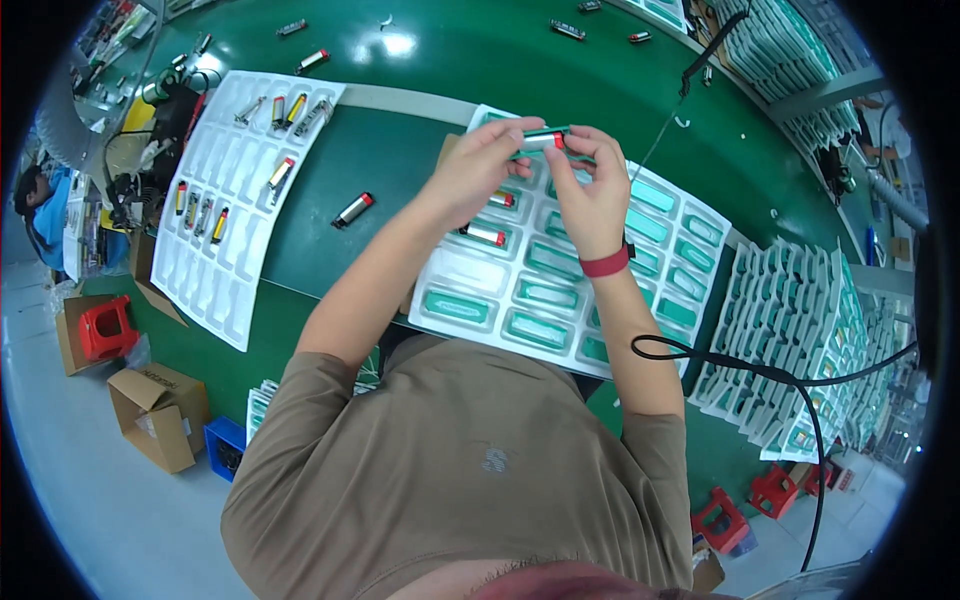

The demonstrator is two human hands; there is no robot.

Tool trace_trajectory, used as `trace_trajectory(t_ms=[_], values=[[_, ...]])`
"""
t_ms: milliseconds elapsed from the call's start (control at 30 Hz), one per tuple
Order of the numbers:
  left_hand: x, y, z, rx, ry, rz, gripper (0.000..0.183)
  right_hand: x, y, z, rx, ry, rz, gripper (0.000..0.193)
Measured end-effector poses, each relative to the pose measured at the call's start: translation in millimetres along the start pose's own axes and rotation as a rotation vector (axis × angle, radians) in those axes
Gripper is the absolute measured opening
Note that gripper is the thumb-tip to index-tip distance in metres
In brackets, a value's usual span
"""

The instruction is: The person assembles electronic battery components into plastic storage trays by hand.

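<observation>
Above the far part of a white moulded tray (462, 270), both hands hold one piece, a silver cylinder with a red end (541, 142) lying along a teal-green shell. My left hand (478, 168) grips its left end between thumb and fingers. My right hand (590, 185) closes on the red end, the thumb pressed against it. The tray's pockets carry green shells (540, 328); two on its left side also show red-ended silver cylinders (484, 234). Parts of the tray are hidden under my hands and forearms.
A second white tray (228, 150) at left holds several cylinders, some yellow. A loose cylinder (353, 210) lies on the green table between the trays. Stacked trays (770, 340) stand at right. A black cable (770, 372) loops past my right forearm. Cartons (160, 415) sit on the floor.
</observation>
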State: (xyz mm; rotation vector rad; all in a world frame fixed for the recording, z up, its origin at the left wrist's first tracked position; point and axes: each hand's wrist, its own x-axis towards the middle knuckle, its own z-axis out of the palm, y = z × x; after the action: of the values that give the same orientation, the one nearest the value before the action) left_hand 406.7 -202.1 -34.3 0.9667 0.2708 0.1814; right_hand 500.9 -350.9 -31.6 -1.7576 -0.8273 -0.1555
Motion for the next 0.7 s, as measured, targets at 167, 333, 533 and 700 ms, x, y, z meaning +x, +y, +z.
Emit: trace_trajectory(t_ms=[167, 333, 533, 700], values=[[-7.0, 12.7, -7.6, -0.183, -0.017, -0.025, 0.037, 19.3, -5.7, 3.4, 0.387, -0.117, 0.31, 0.023], [-8.3, 12.2, -0.8, -0.12, 0.04, 0.013, 0.036, 14.4, -5.9, 5.1, 0.485, -0.118, 0.366, 0.019], [-7.2, 14.0, 0.5, -0.126, 0.012, -0.004, 0.034, 9.9, -8.9, 1.8, 0.469, -0.114, 0.419, 0.021], [-4.0, 5.8, -6.5, 0.277, -0.033, 0.035, 0.041, 10.1, -5.5, 3.0, 0.564, -0.036, 0.347, 0.026]])
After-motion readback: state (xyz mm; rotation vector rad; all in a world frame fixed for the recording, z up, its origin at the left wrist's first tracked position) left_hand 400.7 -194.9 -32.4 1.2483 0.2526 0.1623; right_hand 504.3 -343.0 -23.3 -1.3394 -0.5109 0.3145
